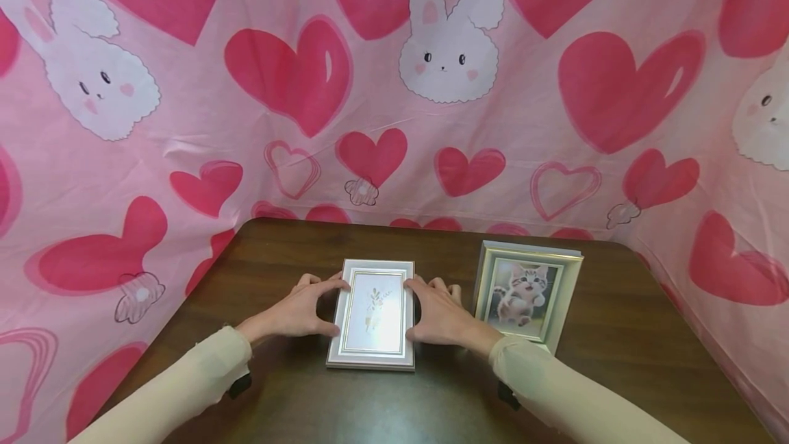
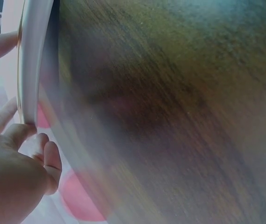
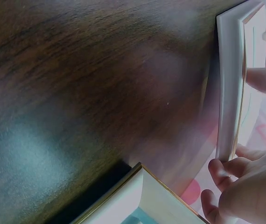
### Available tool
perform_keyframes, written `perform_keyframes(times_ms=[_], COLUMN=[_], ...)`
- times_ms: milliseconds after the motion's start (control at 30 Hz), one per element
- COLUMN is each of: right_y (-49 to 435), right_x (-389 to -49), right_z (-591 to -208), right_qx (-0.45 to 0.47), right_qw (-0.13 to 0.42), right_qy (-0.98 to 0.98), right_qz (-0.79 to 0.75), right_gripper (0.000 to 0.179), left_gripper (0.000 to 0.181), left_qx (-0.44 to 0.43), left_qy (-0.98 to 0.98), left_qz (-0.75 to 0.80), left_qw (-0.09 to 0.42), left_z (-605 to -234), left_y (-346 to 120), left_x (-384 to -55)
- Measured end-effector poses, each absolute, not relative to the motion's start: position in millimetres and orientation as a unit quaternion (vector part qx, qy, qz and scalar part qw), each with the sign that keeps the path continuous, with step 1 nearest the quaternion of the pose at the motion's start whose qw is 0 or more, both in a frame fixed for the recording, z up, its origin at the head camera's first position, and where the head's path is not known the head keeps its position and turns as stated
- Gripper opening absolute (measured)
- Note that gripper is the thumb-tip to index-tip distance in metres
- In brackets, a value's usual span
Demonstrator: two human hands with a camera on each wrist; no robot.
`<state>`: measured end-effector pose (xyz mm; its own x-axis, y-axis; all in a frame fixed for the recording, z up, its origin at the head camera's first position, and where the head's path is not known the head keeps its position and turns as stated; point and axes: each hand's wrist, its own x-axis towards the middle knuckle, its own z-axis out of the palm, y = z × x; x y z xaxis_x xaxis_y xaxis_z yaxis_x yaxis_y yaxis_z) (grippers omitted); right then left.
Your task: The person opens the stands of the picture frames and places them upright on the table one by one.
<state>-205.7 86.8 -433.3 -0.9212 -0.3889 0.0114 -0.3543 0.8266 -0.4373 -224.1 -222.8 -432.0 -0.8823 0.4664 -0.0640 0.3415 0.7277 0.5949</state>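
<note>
A white picture frame (image 1: 370, 358) with thin gold lines lies face up, close over the table in the middle of the head view. Behind its shiny front is a pale plant print (image 1: 374, 307). My left hand (image 1: 294, 312) grips its left side, thumb on the near part and fingers around the far part. On the opposite side my right hand (image 1: 445, 317) holds it the same way. The left wrist view shows bent fingers (image 2: 18, 134) at the frame's edge (image 2: 33, 70). Curled fingertips (image 3: 220, 169) also meet the edge in the right wrist view.
A second frame (image 1: 567, 297), cream and gold with a kitten picture (image 1: 520, 293), stands upright just right of my right hand. Both rest at a dark brown wooden table (image 1: 296, 396). Pink cloth (image 1: 382, 108) with hearts and rabbits hangs behind and at the sides.
</note>
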Motion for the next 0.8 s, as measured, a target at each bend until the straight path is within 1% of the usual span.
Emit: perform_keyframes(times_ms=[800], right_y=[87.6], right_x=[-203.8], right_z=[-430.2], right_qx=[-0.198], right_qw=[0.026], right_qy=[0.953], right_qz=[-0.227], right_gripper=[0.088], left_gripper=[0.083], left_qx=[0.222], left_qy=[0.924], left_qz=[0.297], left_qw=[0.091], left_z=[-433.8], left_y=[-222.7], left_x=[-223.7])
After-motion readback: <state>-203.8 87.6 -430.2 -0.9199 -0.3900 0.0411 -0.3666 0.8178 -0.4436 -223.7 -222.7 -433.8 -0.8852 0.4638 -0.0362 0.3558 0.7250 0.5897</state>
